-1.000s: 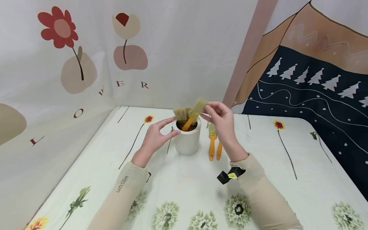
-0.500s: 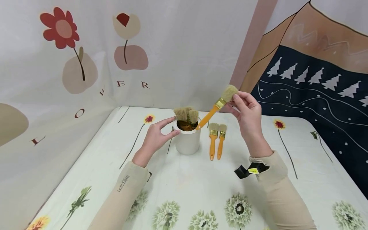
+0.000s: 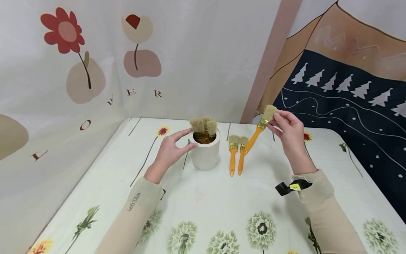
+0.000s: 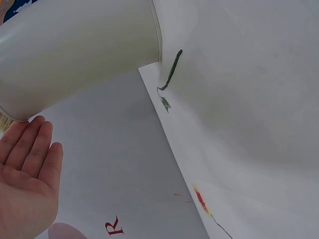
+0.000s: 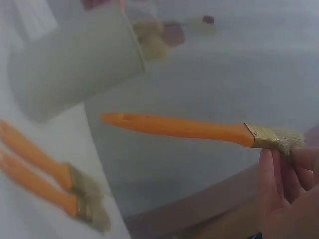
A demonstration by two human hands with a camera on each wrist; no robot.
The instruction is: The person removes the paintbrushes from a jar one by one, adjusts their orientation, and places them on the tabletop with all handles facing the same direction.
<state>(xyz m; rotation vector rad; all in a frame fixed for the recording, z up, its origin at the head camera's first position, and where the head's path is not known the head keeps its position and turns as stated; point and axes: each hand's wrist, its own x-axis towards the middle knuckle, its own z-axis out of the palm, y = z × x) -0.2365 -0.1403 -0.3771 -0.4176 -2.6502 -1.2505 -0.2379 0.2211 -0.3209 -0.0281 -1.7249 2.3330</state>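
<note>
My left hand (image 3: 168,151) touches the rim of a white cylindrical pot (image 3: 205,157), thumb at its near side and index fingertip farther back. In the left wrist view those fingers (image 4: 32,149) look straight, tips at the rim. Several brushes (image 3: 203,126) stand bristles-up in the pot. With my right hand (image 3: 288,132) I pinch a paintbrush (image 3: 254,137) by its pale bristles, its orange handle slanting down to the left. Below it two more orange-handled paintbrushes (image 3: 233,155) lie side by side on the table, the right one partly overlapped by the held handle.
A flower-print cloth covers the table (image 3: 203,197). Behind and at the left hangs a pale printed curtain (image 3: 203,63). Another hanging with a dark tree pattern (image 3: 342,98) is at the right.
My right hand has drawn the paintbrush up out of the pot and carried it right, over the two lying brushes. My left hand stays at the rim.
</note>
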